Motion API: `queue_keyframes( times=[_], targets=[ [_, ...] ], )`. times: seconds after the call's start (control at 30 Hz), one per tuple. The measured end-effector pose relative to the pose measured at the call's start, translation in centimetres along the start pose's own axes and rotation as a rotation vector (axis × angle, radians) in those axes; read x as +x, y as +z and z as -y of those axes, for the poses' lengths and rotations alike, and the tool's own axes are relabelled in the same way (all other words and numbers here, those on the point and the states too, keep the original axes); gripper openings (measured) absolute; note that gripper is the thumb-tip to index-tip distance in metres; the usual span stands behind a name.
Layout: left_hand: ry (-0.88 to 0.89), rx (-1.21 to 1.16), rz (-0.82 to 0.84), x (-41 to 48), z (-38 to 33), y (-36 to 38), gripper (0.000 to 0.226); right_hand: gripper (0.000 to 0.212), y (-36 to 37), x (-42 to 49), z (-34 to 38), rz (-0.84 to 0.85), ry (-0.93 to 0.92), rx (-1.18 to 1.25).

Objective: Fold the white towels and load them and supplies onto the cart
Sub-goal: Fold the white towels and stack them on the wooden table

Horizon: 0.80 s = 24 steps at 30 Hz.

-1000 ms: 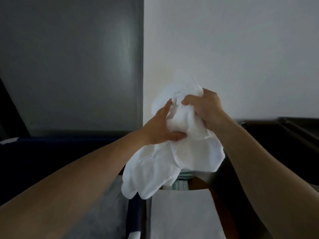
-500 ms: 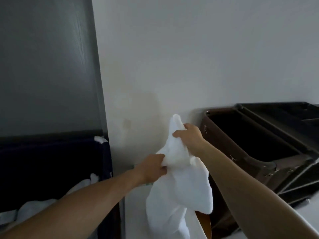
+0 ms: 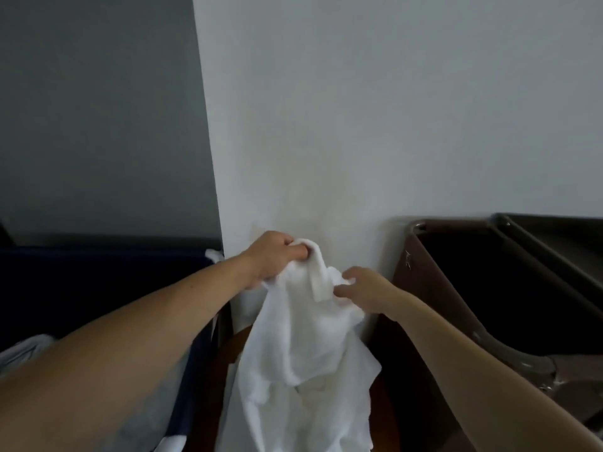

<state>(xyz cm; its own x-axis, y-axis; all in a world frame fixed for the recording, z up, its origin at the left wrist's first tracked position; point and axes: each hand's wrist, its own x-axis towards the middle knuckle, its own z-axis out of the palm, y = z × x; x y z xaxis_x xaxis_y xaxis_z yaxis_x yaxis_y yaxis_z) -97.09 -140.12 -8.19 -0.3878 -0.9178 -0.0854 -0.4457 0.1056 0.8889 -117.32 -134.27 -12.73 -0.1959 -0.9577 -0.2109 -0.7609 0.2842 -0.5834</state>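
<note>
Head view, the only view supplied.

Step in hand: judged to be the opening-out of one white towel [image 3: 303,353] before its first fold. The towel is bunched and unfolded, held in the air at 6 o'clock in front of the white wall [image 3: 375,125], its lower part hanging out of the bottom of the frame. Nothing is seen loaded yet.

Hands: the left hand [image 3: 277,256], just below centre toward 7 o'clock, has its fingers curled tight round a thick hemmed edge at the top of the towel. The right hand [image 3: 362,288], at 5 o'clock, pinches the cloth just beside that edge between thumb and fingers. The two hands are near each other, not touching, both clamped on the same towel.

Surroundings: a brown tub [image 3: 421,282] stands at 4 o'clock against the wall, its inside dark; whether it is part of the cart cannot be told. A dark navy bin [image 3: 98,288] sits at 8 o'clock, with pale cloth [image 3: 23,352] showing low inside it.

Next move, as a judgement: the hands need to travel apart along the hem to find two corners and draw the towel flat. Risk: the bunched cloth may twist, or the loose lower end may drag.
</note>
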Motion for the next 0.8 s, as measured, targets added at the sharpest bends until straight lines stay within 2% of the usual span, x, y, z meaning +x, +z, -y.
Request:
queue_keyframes(
  times=[0.13, 0.23, 0.27, 0.3, 0.37, 0.4, 0.47, 0.57, 0.6, 0.7, 0.73, 0.8],
  targets=[
    [-0.065, -0.057, -0.06, -0.1, -2.5, 0.3, 0.036, 0.062, -1.6, -1.3, 0.9, 0.044, -0.458, 0.258],
    [-0.101, -0.145, -0.04, -0.1, -3.4, 0.1, 0.035, 0.076, -0.8, -1.5, 0.7, -0.028, -0.593, 0.149],
    [-0.102, -0.156, -0.027, -0.1, -3.5, 0.0, 0.035, 0.075, -0.5, -1.3, 0.7, -0.099, -0.6, 0.136],
    [-0.098, -0.156, -0.012, -0.1, -3.5, -0.1, 0.034, 0.064, -0.5, -0.9, 0.7, -0.172, -0.583, 0.159],
    [-0.077, -0.115, 0.04, -0.1, -3.3, -0.5, 0.026, 0.025, -0.8, -0.2, 0.9, -0.332, -0.555, 0.205],
    [-0.054, -0.064, 0.071, -0.1, -3.2, -0.8, 0.022, 0.014, -1.3, -0.1, 1.2, -0.39, -0.553, 0.249],
    [0.01, 0.094, 0.118, -0.2, -3.0, -1.5, 0.023, 0.018, -2.5, -0.1, 1.9, -0.446, -0.555, 0.376],
    [0.108, 0.308, 0.114, -0.5, -3.1, -1.7, 0.051, 0.013, -4.1, -0.3, 3.5, -0.421, -0.541, 0.397],
    [0.166, 0.325, 0.105, -0.7, -3.3, -1.5, 0.052, 0.012, -4.3, -0.5, 4.1, -0.393, -0.539, 0.386],
    [0.303, 0.216, 0.138, -0.9, -4.4, -0.7, 0.02, 0.015, -4.0, -0.6, 5.3, -0.387, -0.574, 0.458],
    [0.315, 0.173, 0.151, -1.1, -4.8, -0.8, 0.018, 0.016, -3.7, -0.7, 5.3, -0.396, -0.565, 0.547],
    [0.309, 0.057, 0.159, -1.4, -5.3, -1.3, 0.034, 0.024, -3.2, -0.9, 4.9, -0.332, -0.528, 0.767]
  ],
)
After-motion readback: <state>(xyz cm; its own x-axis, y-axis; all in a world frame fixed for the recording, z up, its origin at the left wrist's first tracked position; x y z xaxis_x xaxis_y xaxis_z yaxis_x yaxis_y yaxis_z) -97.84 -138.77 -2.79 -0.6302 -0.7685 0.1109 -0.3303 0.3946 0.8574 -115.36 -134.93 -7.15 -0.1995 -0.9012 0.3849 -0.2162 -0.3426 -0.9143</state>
